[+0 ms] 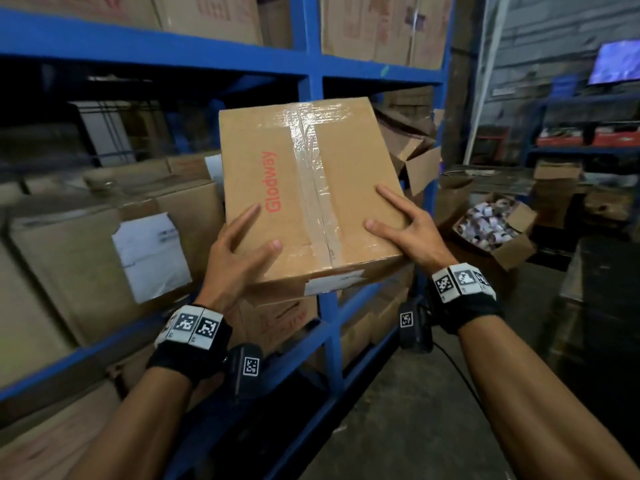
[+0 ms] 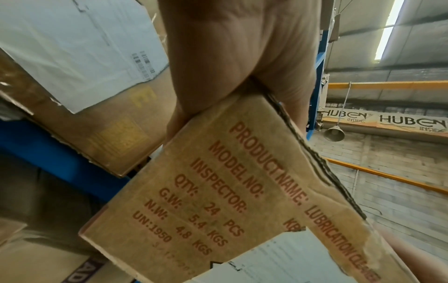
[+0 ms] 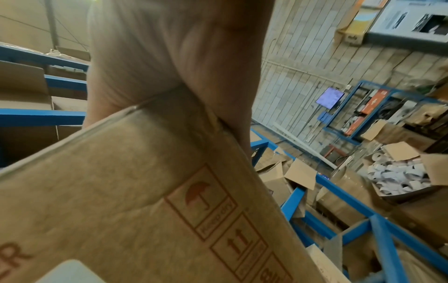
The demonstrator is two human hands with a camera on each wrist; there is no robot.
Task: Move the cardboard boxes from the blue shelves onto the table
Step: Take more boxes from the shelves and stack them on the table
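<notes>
Cardboard box (image 1: 311, 188) gripped by left hand (image 1: 239, 251) and right hand (image 1: 405, 230) at near corners; keep it level, clear the shelf (image 1: 325, 306).

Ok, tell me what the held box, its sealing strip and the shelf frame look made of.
Held box: matte brown corrugated cardboard; fluted edge shows in the left wrist view. Sealing strip: clear glossy plastic tape, wrinkled and shiny. Shelf frame: probably painted metal, smooth blue.

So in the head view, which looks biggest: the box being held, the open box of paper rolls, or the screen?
1. Glodway box, though it is nearest the camera.
2. Open box of paper rolls.
3. Screen, far off and cut by the edge.
</notes>
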